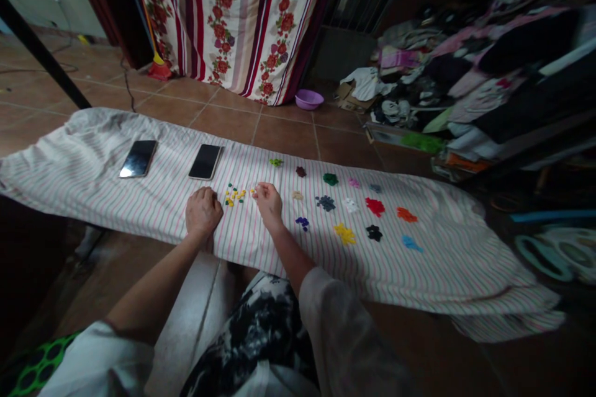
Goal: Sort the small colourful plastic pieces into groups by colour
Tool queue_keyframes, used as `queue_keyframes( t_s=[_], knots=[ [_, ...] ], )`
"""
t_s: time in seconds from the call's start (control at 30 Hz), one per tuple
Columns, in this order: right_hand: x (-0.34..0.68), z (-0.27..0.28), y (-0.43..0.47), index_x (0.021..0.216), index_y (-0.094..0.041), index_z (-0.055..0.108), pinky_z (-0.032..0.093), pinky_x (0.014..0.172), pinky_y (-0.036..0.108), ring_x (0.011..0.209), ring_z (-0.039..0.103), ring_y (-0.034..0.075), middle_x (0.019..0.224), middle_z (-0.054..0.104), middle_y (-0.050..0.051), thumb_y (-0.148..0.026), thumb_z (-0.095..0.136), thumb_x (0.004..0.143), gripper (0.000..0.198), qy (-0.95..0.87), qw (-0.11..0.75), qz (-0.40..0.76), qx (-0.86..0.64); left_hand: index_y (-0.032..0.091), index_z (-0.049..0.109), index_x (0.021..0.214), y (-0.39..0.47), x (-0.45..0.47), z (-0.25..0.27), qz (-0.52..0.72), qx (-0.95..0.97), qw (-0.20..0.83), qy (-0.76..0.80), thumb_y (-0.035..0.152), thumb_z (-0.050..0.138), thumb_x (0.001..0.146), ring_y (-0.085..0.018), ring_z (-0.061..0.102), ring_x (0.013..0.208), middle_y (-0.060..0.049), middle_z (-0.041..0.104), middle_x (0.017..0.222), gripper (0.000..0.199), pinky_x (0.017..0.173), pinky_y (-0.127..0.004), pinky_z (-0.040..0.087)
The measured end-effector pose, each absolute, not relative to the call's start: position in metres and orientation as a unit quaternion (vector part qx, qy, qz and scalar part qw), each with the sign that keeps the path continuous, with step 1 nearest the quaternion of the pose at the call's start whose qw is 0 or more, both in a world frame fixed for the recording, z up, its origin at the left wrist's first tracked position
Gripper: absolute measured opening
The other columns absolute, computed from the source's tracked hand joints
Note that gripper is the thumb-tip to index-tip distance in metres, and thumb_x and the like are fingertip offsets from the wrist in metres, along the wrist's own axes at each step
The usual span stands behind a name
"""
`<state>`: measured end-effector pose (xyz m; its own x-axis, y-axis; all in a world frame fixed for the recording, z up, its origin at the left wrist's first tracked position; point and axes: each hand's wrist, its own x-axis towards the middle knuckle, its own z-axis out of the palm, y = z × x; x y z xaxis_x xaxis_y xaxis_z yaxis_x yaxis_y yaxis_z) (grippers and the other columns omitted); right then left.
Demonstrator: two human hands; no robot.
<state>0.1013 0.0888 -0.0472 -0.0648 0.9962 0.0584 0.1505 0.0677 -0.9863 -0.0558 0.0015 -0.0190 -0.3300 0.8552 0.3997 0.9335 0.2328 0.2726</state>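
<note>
My right hand (pixel 269 203) hovers low over the striped cloth, thumb and fingers pinched together. Whatever lies between the fingertips is too small to make out; a yellow speck shows right beside them. Just left of it is a loose group of small yellow and dark green pieces (pixel 235 196). On the other side of that group, my left hand (pixel 203 211) rests on the cloth with its fingers curled under, hiding anything inside. Nearest to the right hand on its right are a beige pile (pixel 297 195) and a dark blue pile (pixel 302 223).
More small piles spread rightward, among them yellow (pixel 344 234), red (pixel 375 206), black (pixel 374 232), orange (pixel 406 214) and light blue (pixel 411 242). Two phones (pixel 205 162) lie at the left. Beyond the table are a curtain (pixel 246 18), a purple basin (pixel 309 99) and heaped clothes.
</note>
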Motion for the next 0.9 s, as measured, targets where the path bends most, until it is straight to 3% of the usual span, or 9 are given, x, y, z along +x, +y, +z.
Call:
queue_keyframes(
  t_s=[0.2,0.4,0.7,0.9],
  knots=[
    [0.101,-0.045,0.078,0.091,-0.02,0.056,0.052,0.057,0.019,0.071,0.069,0.012,0.08,0.068,0.0,-0.024,0.05,0.082,0.011,-0.528,0.502,0.492,-0.477,0.019,0.054,0.085,0.001,-0.055,-0.018,-0.235,-0.576,0.081,-0.779,0.017,0.045,0.076,-0.026,0.055,0.093,-0.01,0.061,0.091,0.013,0.082,-0.038,0.042],
    [0.105,-0.046,0.073,0.091,-0.021,0.057,0.055,0.062,0.022,0.079,0.07,0.015,0.084,0.069,0.001,-0.018,0.05,0.078,0.015,-0.524,0.504,0.512,-0.458,0.018,0.055,0.087,0.001,-0.055,-0.018,-0.229,-0.577,0.09,-0.779,0.019,0.045,0.077,-0.026,0.056,0.093,-0.011,0.063,0.093,0.014,0.082,-0.038,0.042],
    [0.124,-0.04,0.078,0.095,-0.026,0.063,0.055,0.065,0.025,0.078,0.067,0.015,0.085,0.069,-0.002,-0.031,0.055,0.081,0.017,-0.61,0.462,0.44,-0.47,0.016,0.056,0.092,0.001,-0.058,-0.024,-0.226,-0.588,0.112,-0.768,0.021,0.042,0.079,-0.026,0.057,0.093,-0.012,0.065,0.097,0.02,0.083,-0.037,0.043],
    [0.169,-0.024,0.115,0.096,-0.024,0.066,0.053,0.068,0.024,0.078,0.066,0.014,0.089,0.069,0.0,-0.035,0.054,0.082,0.022,-0.629,0.478,0.347,-0.505,0.017,0.056,0.093,0.0,-0.056,-0.02,-0.226,-0.59,0.108,-0.768,0.023,0.041,0.08,-0.026,0.057,0.093,-0.012,0.065,0.098,0.021,0.083,-0.037,0.042]
  ],
)
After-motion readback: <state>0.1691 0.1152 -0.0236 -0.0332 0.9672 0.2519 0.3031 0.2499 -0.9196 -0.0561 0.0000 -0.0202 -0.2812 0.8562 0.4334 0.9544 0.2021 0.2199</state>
